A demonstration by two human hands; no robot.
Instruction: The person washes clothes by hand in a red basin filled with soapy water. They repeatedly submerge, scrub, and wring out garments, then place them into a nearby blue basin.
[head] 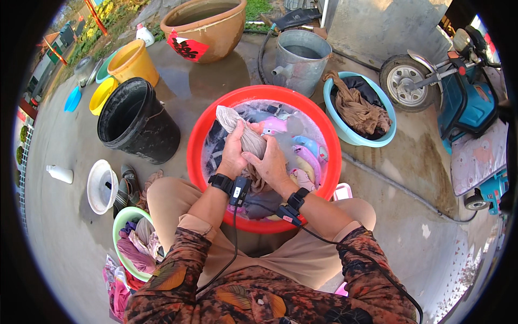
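Note:
A large red plastic basin (332,162) stands between my knees, holding soapy water and soaking clothes in pink, blue, yellow and dark colours. Over it, my left hand (234,152) and my right hand (270,164) both grip a bunched greyish-beige cloth (251,141). One end of the cloth sticks up past my left fingers, and its browner lower part hangs between my wrists towards the water. Each wrist wears a black strap with a small cabled device.
Left stand a black bucket (162,131), a white basin (91,190) and a green basin of clothes (119,231). Beyond are a clay pot (226,30) and a metal bucket (303,67). Right are a light-blue basin of clothes (356,139), a hose (392,184) and a tricycle (469,105).

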